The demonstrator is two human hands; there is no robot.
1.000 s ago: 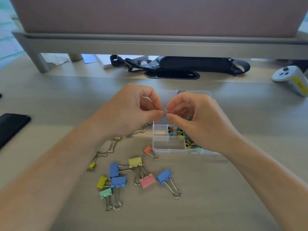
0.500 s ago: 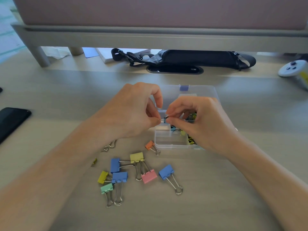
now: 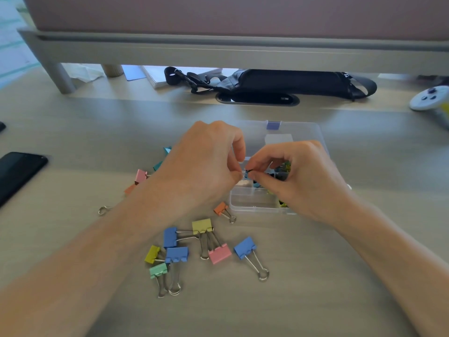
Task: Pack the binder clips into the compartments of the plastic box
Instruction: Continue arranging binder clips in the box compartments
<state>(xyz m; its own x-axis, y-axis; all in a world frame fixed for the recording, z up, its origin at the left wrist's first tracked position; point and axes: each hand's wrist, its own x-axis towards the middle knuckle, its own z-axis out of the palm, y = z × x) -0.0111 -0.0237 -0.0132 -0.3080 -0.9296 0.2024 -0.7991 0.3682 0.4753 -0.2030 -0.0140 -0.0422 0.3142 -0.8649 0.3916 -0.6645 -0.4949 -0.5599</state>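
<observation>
Held clip: a small blue binder clip (image 3: 248, 173) is pinched between the fingertips of both hands, above the middle of the plastic box (image 3: 255, 208), and is not yet set down.
Left hand: the left hand (image 3: 206, 166) nips the clip's left end with curled thumb and forefinger, where a bit of silver wire shows.
Right hand: the right hand (image 3: 298, 176) nips the other end the same way, its remaining fingers curled over the box.
Change: both hands keep the pinch they had half a second ago, over the same part of the box. A second ago the clip's blue body showed plainly; now the fingertips hide most of it.
Box: clear hard plastic, rectangular with rounded corners and thin dividers. The lid lies open behind, with a violet-blue latch (image 3: 273, 125). The right compartments hold small mixed clips (image 3: 283, 167).
Loose clips: unmoved on the table in front of the box. Folded painted metal with silver wire loops: orange clip (image 3: 221, 208), yellow clip (image 3: 201, 225), pink clip (image 3: 220, 254), mint clip (image 3: 158, 269) and several blue ones.
Newly seen: a second pink clip (image 3: 141, 176) beyond the left forearm.
Table: matte pale woodgrain table (image 3: 340, 276).
Further out: glossy black phone (image 3: 19, 173) at left, black fabric bag (image 3: 291, 82) with straps, white controller (image 3: 430, 98), grey riser (image 3: 218, 49).
</observation>
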